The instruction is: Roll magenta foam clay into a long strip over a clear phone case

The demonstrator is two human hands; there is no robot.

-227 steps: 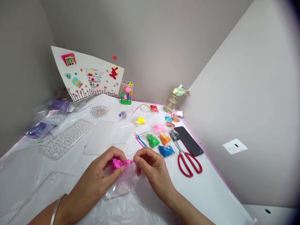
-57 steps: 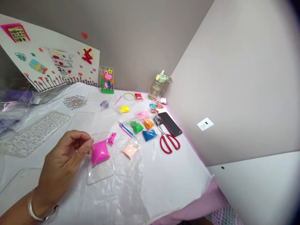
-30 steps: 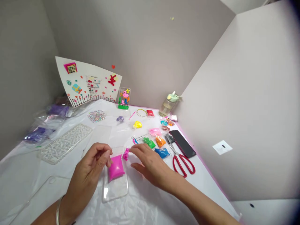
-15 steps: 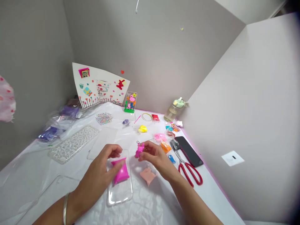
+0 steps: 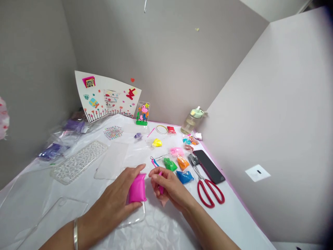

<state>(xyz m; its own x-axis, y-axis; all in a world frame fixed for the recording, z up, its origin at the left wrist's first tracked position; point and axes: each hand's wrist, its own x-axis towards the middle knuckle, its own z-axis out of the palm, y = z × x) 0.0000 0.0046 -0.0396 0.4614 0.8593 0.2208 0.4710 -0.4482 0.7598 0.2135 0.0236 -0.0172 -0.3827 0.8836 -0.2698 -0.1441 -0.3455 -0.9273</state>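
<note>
My left hand (image 5: 122,191) grips a bright pink packet of modelling clay (image 5: 138,189), fingers along its top edge and thumb at its bottom. Under it lies a clear phone case (image 5: 139,217), partly covered by the hand. My right hand (image 5: 166,184) is closed just right of the packet, with a small bright pink piece (image 5: 161,187) showing between its fingers; its full shape is hidden. A peach clay packet (image 5: 163,201) shows partly beneath that hand. Just beyond the fingertips lies a thin blue and pink strip (image 5: 155,162) with a dark loop.
Green (image 5: 170,164), orange (image 5: 182,163) and blue clay packets (image 5: 185,176) lie to the right, beside red-handled scissors (image 5: 210,194) and a phone (image 5: 209,166). A bottle (image 5: 191,121) stands at the back. Leftward are a gem sheet (image 5: 113,132), a patterned clear case (image 5: 78,161) and a decorated case (image 5: 142,114).
My left hand has closed on the pink packet, which has shifted slightly right. My right hand has lowered and curled inward, uncovering the green and blue packets. The view has shifted slightly.
</note>
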